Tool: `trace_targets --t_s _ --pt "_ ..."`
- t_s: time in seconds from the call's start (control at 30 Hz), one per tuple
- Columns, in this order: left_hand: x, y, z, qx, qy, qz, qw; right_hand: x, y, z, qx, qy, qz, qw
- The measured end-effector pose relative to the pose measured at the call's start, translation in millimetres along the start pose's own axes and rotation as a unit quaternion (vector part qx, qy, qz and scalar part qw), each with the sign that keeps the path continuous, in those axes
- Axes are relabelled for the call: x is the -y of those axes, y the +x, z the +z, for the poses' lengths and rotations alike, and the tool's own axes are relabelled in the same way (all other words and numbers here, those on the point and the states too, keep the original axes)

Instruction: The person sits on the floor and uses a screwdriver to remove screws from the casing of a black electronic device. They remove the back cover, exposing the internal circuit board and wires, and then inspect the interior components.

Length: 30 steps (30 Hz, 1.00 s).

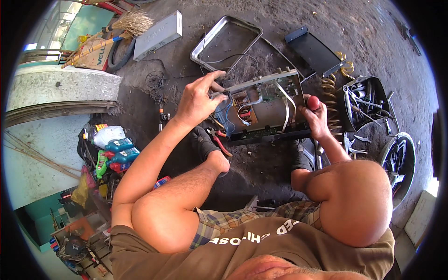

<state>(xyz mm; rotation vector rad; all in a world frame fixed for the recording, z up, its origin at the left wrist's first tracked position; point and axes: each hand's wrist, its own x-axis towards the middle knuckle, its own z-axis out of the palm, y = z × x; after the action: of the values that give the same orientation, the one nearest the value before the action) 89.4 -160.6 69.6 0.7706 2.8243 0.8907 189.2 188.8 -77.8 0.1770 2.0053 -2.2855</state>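
Note:
An opened electronics chassis (268,112) sits tilted in front of my feet, with green circuit boards, a pale ribbon cable (286,100) and loose thin wires showing inside. At its far left corner, my left hand (199,100) has thumb and fingers closed on the edge. My right hand (317,122) grips the right end. A rounded red end (313,102) sticks up from that hand; I cannot tell whether it is a tool handle. Beside my left foot lie red-handled pliers (219,139).
Beyond the chassis lie a metal tray frame (228,42), a black metal cover (315,50) and a silver case (158,36). A tool-filled bin (366,105) and a coil spring (330,98) stand at right. Several bottles (112,137) crowd the left.

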Motion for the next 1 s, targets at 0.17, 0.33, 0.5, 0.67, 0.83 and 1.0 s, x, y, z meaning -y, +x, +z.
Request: trace_targets --t_s 0.17,0.33,0.5,0.67,0.83,1.0 --pt "4.3 2.1 1.2 -0.014 0.039 0.112 0.993 -5.9 0.6 -3.3 -0.004 -0.021 -0.046 0.999" --pt "6.0 1.4 4.9 -0.033 0.044 0.13 0.99 -11.7 2.8 -8.6 0.01 0.002 -0.03 0.999" --pt "1.5 2.1 8.1 -0.03 0.01 0.098 0.995 -15.9 3.5 -8.4 0.001 -0.004 -0.036 0.999" --pt "8.4 3.5 6.8 -0.006 0.059 0.157 0.986 -6.6 2.4 -4.4 0.009 0.005 -0.021 1.0" --pt "12.0 3.3 11.5 0.064 0.081 0.075 0.992 -7.7 4.6 3.8 -0.015 -0.038 -0.021 0.999" --pt "8.5 6.3 3.8 0.119 0.044 -0.055 0.99 -11.5 7.9 10.1 -0.028 -0.089 -0.018 0.995"
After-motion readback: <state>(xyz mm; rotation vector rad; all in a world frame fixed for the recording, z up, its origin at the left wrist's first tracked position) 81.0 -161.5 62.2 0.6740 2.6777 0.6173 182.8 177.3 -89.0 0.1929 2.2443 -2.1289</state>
